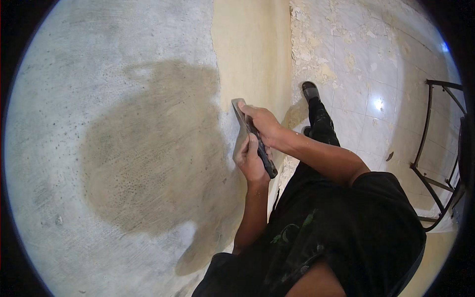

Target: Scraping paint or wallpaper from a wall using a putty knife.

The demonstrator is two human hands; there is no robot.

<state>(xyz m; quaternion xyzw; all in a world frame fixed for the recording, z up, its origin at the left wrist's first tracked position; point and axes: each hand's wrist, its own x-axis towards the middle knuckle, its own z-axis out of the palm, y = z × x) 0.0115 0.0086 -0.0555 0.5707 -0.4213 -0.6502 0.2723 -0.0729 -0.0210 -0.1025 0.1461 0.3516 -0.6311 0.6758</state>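
Both hands hold one scraper with a metal blade (pixel 239 107) and a dark handle (pixel 271 169). My right hand (pixel 261 120) grips it nearer the blade, a fingertip lying along the metal. Below it, my left hand (pixel 253 161) wraps the handle, whose butt sticks out past the palm. The blade's tip is at the lower end of a strip of yellow coating (pixel 252 48) on the wall; whether it presses on the surface I cannot tell. Left of the strip, the wall (pixel 111 44) is bare, grey-white and speckled, with my shadow across it.
Pale floor tiles (pixel 352 122) run along the wall's foot, strewn with peeled paint flakes (pixel 310 52). My foot in a dark shoe (pixel 310 91) stands near the wall. A dark metal frame (pixel 421 141) stands at the far right. One loose brown scrap (pixel 389 156) lies on the tiles.
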